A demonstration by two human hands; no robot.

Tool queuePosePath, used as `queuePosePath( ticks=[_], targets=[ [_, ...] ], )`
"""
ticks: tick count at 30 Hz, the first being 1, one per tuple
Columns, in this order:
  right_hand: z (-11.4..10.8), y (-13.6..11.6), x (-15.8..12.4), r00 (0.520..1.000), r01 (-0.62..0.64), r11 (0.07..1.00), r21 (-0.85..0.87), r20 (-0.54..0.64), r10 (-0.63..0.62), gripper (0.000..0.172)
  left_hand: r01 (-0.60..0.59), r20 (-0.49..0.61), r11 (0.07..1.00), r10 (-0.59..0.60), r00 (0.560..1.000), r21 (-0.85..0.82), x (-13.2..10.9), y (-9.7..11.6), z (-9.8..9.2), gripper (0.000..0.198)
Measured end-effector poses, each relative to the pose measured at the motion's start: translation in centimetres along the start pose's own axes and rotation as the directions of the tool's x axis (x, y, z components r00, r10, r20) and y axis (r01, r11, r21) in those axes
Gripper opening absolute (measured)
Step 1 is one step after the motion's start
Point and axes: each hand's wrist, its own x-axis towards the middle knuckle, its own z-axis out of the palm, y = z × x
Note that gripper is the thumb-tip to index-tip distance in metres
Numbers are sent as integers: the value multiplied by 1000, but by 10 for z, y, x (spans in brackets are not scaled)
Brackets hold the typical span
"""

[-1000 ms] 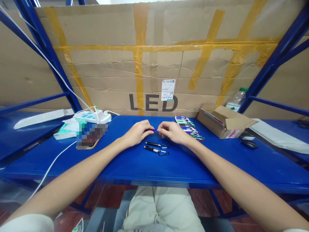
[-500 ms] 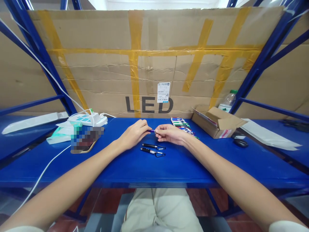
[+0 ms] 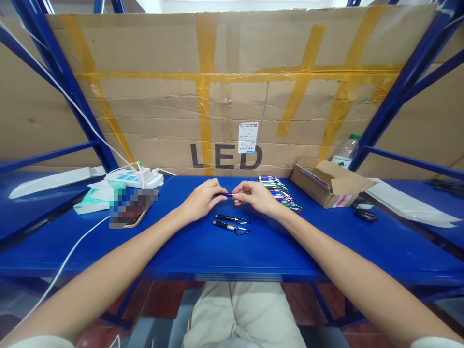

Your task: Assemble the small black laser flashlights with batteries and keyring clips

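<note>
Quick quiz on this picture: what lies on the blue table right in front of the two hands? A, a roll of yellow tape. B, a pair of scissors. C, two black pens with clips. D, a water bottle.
C: two black pens with clips lie side by side on the blue table, just nearer the camera than the left hand and right hand, which pinch a small purple pen between them.

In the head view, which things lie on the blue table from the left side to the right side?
White power strip → left hand → small purple pen-like stick held by both hands → right hand → row of coloured sticks → open cardboard box → black mouse.
</note>
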Motion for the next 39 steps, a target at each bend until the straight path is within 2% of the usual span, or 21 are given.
queuePosePath(
  ticks=[4,6,12,17,20,23,25,26,27,28,29,30,31,33,36,39],
  targets=[
    [-2,-1,-1,997,69,985,-156,-21,-73,32,9,-6,999,-9,1000,-31,0,2,2,25],
    [-2,-2,-2,999,50,985,-163,-6,-52,32,-17,-9,1000,17,1000,-5,-1,4,3,25],
    [-3,-8,-3,983,-181,982,48,54,178,35,-141,15,976,141,990,164,-4,10,0,30],
    [-3,-14,-6,958,-287,939,187,55,282,32,-194,18,937,198,980,290,-3,13,-3,36],
    [-5,-16,-6,943,-332,918,219,71,324,35,-204,22,923,209,978,326,-3,15,-3,39],
    [-8,-14,-4,950,-307,938,164,112,291,40,-174,9,946,179,984,274,-2,15,-1,38],
    [-12,-12,-2,976,-206,979,12,74,204,38,-123,-21,977,128,992,177,-1,12,1,35],
    [-15,-10,0,992,-124,984,-127,15,127,36,-94,-37,988,99,994,120,0,11,2,33],
    [-18,-8,1,998,-38,949,-313,-50,24,33,-65,-50,996,68,996,67,0,9,2,32],
    [-20,-5,2,992,46,859,-509,-81,-101,25,-35,-49,999,36,998,21,1,7,2,31],
    [-23,-3,3,978,103,736,-669,-67,-198,15,-10,-43,1000,9,999,-12,1,5,2,30],
    [-25,0,4,971,126,620,-775,-31,-236,11,14,-34,999,-15,999,-33,1,3,1,29],
    [-27,2,4,971,130,526,-841,2,-238,15,34,-22,998,-35,999,-44,2,2,0,28],
    [-29,6,4,981,131,403,-906,59,-187,19,63,-3,997,-63,998,-44,1,1,-1,28],
    [-29,10,4,987,144,332,-932,112,-113,11,88,25,996,-88,996,-33,1,0,-2,29],
    [-27,11,2,987,148,300,-942,124,-99,9,99,46,995,-98,994,-28,1,-1,-1,29]
  ],
)
